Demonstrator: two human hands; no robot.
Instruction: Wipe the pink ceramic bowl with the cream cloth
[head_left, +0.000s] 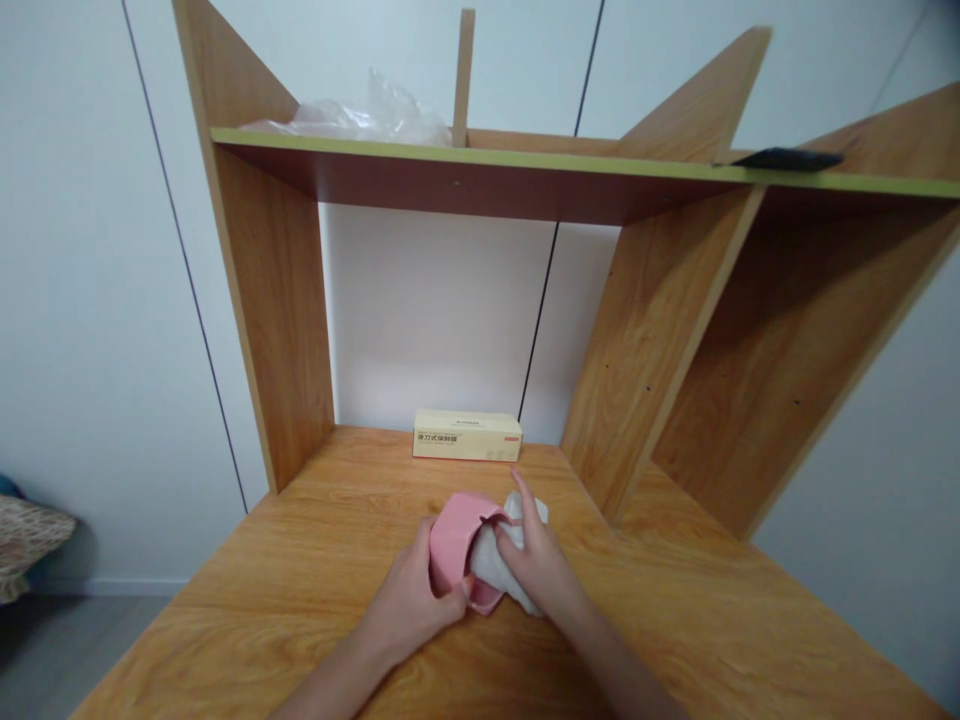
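Note:
Low over the desk, my left hand (420,590) grips a pink container (452,535) with angular sides. It is tipped over so that its open mouth faces right, and my left thumb presses on its lower rim. My right hand (534,550) holds a crumpled white cloth (491,562), part of which reaches into the mouth of the container. More of the cloth sticks out behind and below my right fingers. The index finger points up and away, while the thumb bends over the cloth. The inside of the container is mostly hidden.
A long cream box (466,437) with printed lettering stands at the back of the wooden desk (315,580). Upright wooden panels hold a shelf (525,165) above. On it lie a clear plastic bag (367,115) and a dark flat object (789,159).

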